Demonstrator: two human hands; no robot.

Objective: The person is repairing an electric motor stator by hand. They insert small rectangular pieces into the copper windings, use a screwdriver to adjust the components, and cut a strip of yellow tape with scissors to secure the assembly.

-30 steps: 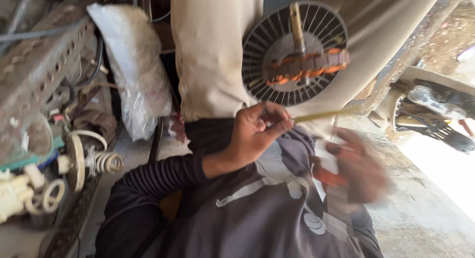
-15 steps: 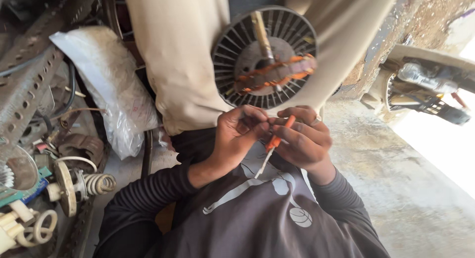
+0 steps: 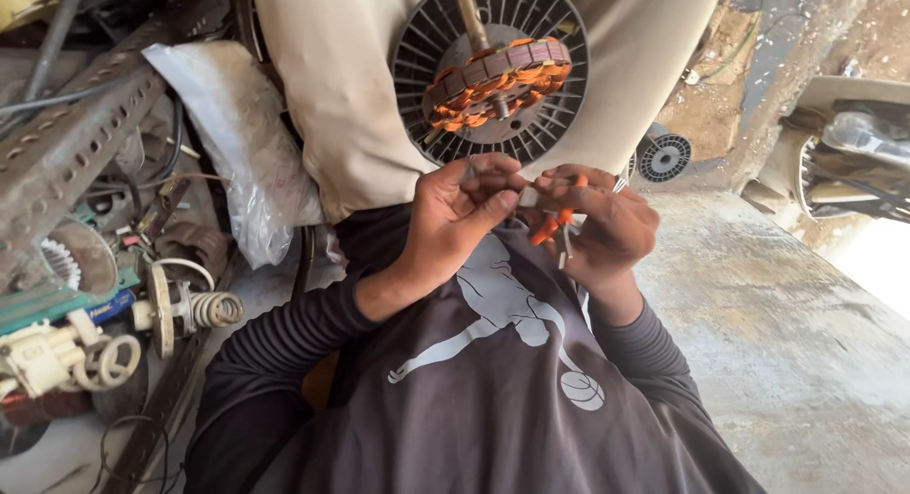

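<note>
Hands meet in the middle of the view, above the person's chest. Left hand (image 3: 464, 219) is almost closed: thumb and first fingers pinch a small pale piece at the point where both hands touch. Right hand (image 3: 602, 224) is curled narrow around an orange tool (image 3: 548, 230); I cannot tell what kind of tool, because the fingers cover most of it. A thin pale tip sticks down from this hand.

Just beyond the hands stands a fan motor (image 3: 491, 72), a dark round ribbed disc with a ring of orange-copper coils and a metal shaft. It rests between the knees, against beige trousers (image 3: 332, 105), and the fingertips are near its lower rim but apart from it.

At the left, a white plastic bag (image 3: 237, 153) lies against the leg, long and crumpled, with faint red marks on it. Further left a perforated metal bar (image 3: 66, 153) crosses on a slant, and below it a heap of parts (image 3: 114, 314) with a spring, white pieces and a green-blue flat piece crowds this side up to the sleeve.

At the right, a bare concrete slab (image 3: 777, 342) gives open room. A small ribbed disc (image 3: 664, 157) sits at its far edge.
</note>
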